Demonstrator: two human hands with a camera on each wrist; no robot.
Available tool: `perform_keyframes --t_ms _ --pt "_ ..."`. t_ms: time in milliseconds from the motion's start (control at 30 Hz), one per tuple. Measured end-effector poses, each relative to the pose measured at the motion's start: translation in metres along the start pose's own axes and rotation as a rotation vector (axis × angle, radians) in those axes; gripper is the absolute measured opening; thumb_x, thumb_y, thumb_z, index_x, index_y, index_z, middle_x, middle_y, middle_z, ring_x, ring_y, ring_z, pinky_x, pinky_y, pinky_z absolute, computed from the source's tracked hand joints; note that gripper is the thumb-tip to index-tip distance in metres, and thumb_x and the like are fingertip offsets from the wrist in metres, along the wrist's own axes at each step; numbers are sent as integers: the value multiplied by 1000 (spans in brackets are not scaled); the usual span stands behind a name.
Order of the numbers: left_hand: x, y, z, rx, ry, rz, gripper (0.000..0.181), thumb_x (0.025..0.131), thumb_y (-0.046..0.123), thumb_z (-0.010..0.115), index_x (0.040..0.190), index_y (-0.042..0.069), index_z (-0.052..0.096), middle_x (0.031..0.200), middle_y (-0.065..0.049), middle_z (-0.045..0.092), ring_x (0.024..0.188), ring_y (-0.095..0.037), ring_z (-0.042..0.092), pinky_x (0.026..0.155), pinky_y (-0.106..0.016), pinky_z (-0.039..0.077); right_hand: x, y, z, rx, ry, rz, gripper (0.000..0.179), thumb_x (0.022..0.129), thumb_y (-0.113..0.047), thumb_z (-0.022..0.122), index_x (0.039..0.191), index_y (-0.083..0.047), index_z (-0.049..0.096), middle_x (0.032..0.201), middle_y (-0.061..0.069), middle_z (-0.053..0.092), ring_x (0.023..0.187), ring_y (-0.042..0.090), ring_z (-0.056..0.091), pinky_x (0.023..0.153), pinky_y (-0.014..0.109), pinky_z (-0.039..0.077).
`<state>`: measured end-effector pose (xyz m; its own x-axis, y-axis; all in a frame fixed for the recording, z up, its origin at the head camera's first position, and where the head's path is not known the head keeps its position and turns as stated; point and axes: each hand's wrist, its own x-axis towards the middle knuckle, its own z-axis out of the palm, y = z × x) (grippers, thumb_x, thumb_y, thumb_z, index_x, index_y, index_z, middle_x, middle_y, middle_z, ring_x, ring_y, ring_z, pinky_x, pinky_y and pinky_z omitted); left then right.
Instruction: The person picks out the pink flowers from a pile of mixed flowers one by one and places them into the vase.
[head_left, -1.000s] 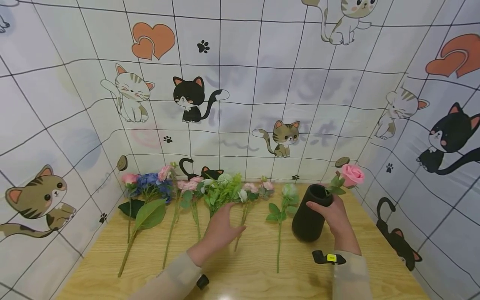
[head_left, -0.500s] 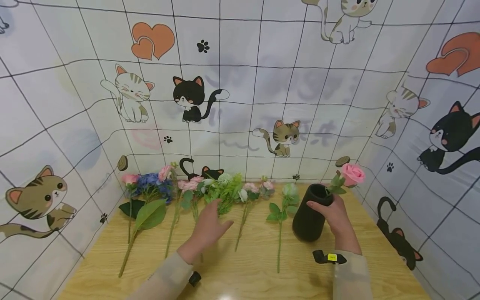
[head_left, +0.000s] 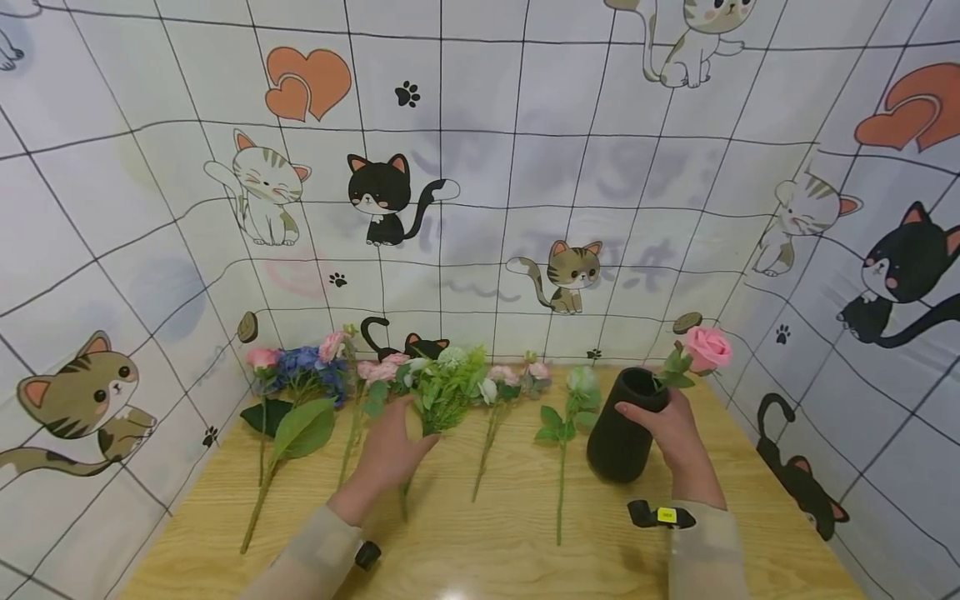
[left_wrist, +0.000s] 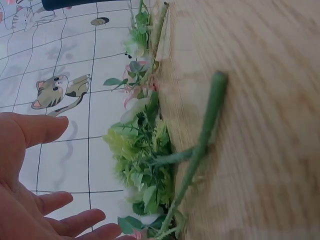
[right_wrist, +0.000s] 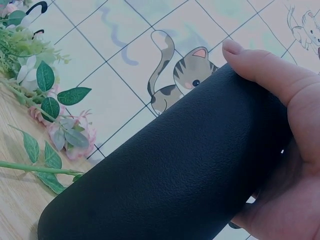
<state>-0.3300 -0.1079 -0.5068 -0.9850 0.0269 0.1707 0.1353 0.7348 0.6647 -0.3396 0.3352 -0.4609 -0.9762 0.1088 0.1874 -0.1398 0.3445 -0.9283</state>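
Observation:
My right hand (head_left: 675, 433) grips the upper part of a black vase (head_left: 618, 442) on the table, its thumb across the near side of the rim. A pink rose (head_left: 707, 348) leans out of the vase mouth to the right. My left hand (head_left: 386, 454) hovers by a green leafy spray (head_left: 450, 387) and a pink-flowered stem (head_left: 384, 367). In the left wrist view its fingers (left_wrist: 80, 220) are spread and hold nothing, with a cut green stem (left_wrist: 205, 130) beside them. The right wrist view shows the thumb (right_wrist: 270, 70) on the vase; the other fingers are mostly hidden behind it.
On the wooden table (head_left: 510, 533), a blue hydrangea (head_left: 303, 367) with large leaves and a pink flower (head_left: 262, 358) lie left. Pink-and-white blossoms (head_left: 502, 383) and a pale green-white flower (head_left: 583, 383) lie right of centre. A cat-print cloth (head_left: 480, 167) encloses the back and sides.
My left hand has moved left across the table, from right of the green spray to the stems on its left side. The right hand and vase have stayed in place.

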Motion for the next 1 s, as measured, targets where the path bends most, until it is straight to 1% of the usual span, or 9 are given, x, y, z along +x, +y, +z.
perform_keyframes --t_ms 100,233,367,500,600,800,900,1000 --pt "-3 -5 -4 -17 -8 -17 86 95 37 81 162 3 40 161 -24 48 144 -49 49 114 -67 44 -1 1 -1 -7 7 -1 75 94 -14 82 158 -5 43 112 -32 57 105 -12 58 91 10 48" --pt "-5 -14 -9 -4 -13 -24 83 95 35 81 161 3 41 160 -25 49 144 -49 49 114 -67 44 -1 0 0 -10 2 -3 75 94 -15 82 158 -5 44 113 -31 58 106 -12 58 91 10 48" --pt "-4 -23 -15 44 15 -36 79 95 32 81 158 0 44 153 -28 55 136 -50 55 106 -66 49 0 -1 1 -4 -2 -1 75 95 -16 81 159 -6 44 114 -32 58 107 -12 58 93 11 47" --pt "-1 -31 -21 80 34 -58 81 95 33 80 157 -3 43 149 -31 56 130 -53 58 103 -67 51 1 -1 1 3 -1 1 75 95 -15 81 159 -6 44 112 -33 58 107 -11 58 92 11 48" --pt "0 -38 -25 93 29 -77 81 95 33 80 157 -3 42 151 -33 53 133 -55 55 104 -69 49 2 -1 0 19 -1 -2 75 94 -13 81 158 -5 43 111 -34 59 106 -11 59 91 11 49" --pt "-2 -48 -31 108 6 -99 80 96 34 78 157 -3 41 155 -34 46 136 -57 50 106 -72 46 1 0 0 -2 10 -12 74 94 -14 82 157 -3 45 110 -34 58 105 -12 58 90 10 48" --pt "-4 -53 -34 108 -10 -112 81 96 35 78 158 -3 41 158 -34 44 137 -57 50 106 -72 46 1 0 1 5 3 -10 75 94 -13 81 158 -4 44 111 -35 58 106 -12 58 91 10 48" --pt "-7 -57 -37 105 -16 -120 80 96 35 78 157 -3 42 157 -32 47 134 -55 53 104 -71 48 2 0 1 19 -2 -2 76 95 -13 81 159 -5 42 111 -35 58 107 -12 58 91 10 49"
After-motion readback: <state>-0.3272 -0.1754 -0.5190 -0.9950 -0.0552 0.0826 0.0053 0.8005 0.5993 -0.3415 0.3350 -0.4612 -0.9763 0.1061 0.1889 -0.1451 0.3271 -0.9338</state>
